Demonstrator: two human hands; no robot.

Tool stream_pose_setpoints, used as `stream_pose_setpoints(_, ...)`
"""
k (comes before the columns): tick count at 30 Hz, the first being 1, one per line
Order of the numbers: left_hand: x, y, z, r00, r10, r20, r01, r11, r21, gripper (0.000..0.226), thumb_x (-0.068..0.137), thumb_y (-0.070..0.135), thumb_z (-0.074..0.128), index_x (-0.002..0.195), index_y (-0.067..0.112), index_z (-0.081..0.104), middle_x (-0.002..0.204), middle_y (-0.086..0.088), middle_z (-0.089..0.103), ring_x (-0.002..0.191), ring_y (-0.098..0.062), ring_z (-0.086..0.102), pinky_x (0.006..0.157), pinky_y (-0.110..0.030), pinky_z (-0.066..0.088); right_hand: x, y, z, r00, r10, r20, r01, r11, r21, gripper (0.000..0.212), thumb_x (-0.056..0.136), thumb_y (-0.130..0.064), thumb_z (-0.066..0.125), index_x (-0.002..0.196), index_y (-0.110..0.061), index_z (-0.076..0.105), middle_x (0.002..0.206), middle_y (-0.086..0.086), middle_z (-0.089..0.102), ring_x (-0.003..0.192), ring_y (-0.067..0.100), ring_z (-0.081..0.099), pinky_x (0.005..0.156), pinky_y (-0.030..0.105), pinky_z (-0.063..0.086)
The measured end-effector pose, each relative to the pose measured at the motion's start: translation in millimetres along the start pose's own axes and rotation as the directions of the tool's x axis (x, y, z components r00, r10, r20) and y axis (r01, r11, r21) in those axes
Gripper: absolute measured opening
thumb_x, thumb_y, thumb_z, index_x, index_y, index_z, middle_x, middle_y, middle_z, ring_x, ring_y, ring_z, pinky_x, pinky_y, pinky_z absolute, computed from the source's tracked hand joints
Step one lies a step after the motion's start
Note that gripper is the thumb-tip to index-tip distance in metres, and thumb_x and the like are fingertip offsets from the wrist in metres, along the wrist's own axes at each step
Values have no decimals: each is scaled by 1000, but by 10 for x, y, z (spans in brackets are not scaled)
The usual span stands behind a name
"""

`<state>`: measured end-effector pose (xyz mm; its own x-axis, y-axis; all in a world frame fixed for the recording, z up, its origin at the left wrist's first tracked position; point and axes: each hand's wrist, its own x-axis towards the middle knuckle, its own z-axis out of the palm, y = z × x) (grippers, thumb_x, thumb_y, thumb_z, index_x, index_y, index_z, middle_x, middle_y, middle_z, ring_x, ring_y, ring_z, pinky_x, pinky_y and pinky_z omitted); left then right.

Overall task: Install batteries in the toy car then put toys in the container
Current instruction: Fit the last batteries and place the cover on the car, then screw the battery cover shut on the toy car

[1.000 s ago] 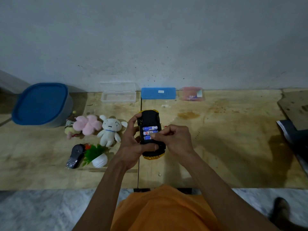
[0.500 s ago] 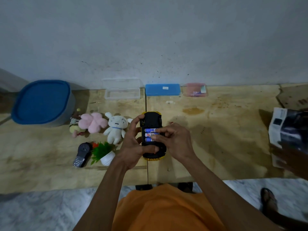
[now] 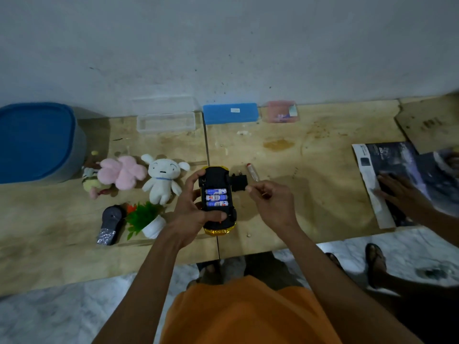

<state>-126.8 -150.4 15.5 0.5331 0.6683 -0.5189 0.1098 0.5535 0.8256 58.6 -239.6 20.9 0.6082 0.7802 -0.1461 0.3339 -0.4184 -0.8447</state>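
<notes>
Yellow toy car [image 3: 218, 229] gripped belly-up by left hand [image 3: 192, 214]. Three blue-white batteries [image 3: 216, 197] seated. Black battery cover [image 3: 239, 182] pinched by right hand [image 3: 270, 202]; tabs to be aligned, cover pressed flush.

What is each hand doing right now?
Left hand: holds the toy car.
Right hand: fingers pinch the black battery cover.

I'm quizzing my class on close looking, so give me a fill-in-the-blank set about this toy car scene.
1. The toy car lies upside down in the ____ hand.
2. Its open bay holds ____ batteries.
3. The right hand pinches the black battery ____.
4. The container has a ____ lid.

Missing words: left; three; cover; blue
</notes>
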Motion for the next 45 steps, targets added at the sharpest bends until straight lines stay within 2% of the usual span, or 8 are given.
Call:
stream_pose_setpoints(7, 64, 19, 92, 993, -26, -116, 26, 1000, -4, 110, 53, -24, 82, 130, 49, 51, 131, -13, 56, 108, -40, 67, 85, -61, 58, 667, 349, 180, 996, 72, 56, -53, 956, -288, 16, 94, -19, 65, 100, -9, 75, 98, 12, 74, 87, 24, 69, 81, 36, 57)
stream_pose_setpoints(13, 98, 48, 195, 976, -42, -216, 45, 999, 8, 109, 52, -20, 82, 130, 49, 50, 129, -13, 58, 106, -38, 68, 86, -62, 57, 974, 388, 348, 933, 60, 356, 202, 731, -652, 39, 87, -36, 71, 122, -20, 65, 126, 6, 56, 123, 29, 43, 93, 41, 42)
stream_pose_setpoints(24, 206, 113, 381, 966, -72, -247, 91, 994, 67, 109, 60, -22, 81, 137, 46, 44, 128, -12, 57, 109, -33, 67, 84, -55, 61, 1115, 540, 351, 907, -46, 418, 338, 672, -659, 42, 85, -42, 71, 120, -21, 64, 124, 4, 53, 120, 27, 40, 93, 39, 33)
stream_pose_setpoints(29, 270, 101, 379, 972, -87, -218, 90, 996, 2, 110, 50, -15, 83, 135, 45, 47, 127, -14, 59, 105, -39, 69, 82, -55, 61, 1047, 589, 357, 939, -35, 343, 230, 807, -545, 16, 91, -30, 66, 106, -25, 70, 100, 7, 67, 107, 28, 53, 87, 38, 40)
stream_pose_setpoints(33, 285, 128, 348, 981, -75, -181, 75, 997, -5, 107, 46, -12, 83, 130, 47, 50, 127, -14, 58, 105, -39, 68, 78, -52, 61, 1068, 491, 233, 976, 88, 200, -64, 991, -121, 19, 87, -12, 72, 80, -29, 68, 84, -5, 69, 85, 10, 67, 75, 20, 52)
stream_pose_setpoints(35, 293, 157, 335, 986, -62, -156, 65, 998, 12, 107, 46, -11, 83, 129, 47, 50, 127, -14, 58, 105, -39, 68, 81, -56, 60, 1110, 328, 98, 992, 73, 106, -77, 996, 36, 14, 86, -3, 72, 81, -16, 71, 76, -12, 66, 74, -7, 61, 68, 5, 44)
stream_pose_setpoints(40, 295, 232, 331, 999, -18, -42, 20, 999, 43, 110, 48, -16, 85, 130, 49, 51, 131, -15, 55, 108, -41, 66, 83, -58, 59, 1018, -164, -275, 998, 60, 14, -62, 969, 241, 10, 87, -7, 73, 85, -17, 72, 80, -5, 71, 74, 2, 63, 71, 17, 50)
stream_pose_setpoints(45, 210, 316, 373, 997, 36, 65, -42, 995, 94, 110, 46, -11, 85, 131, 49, 50, 129, -11, 58, 112, -39, 64, 81, -55, 61, 618, -517, -477, 996, -12, 85, -21, 926, 376, 5, 88, -6, 72, 93, -8, 72, 80, -2, 71, 66, -4, 63, 60, 10, 47)
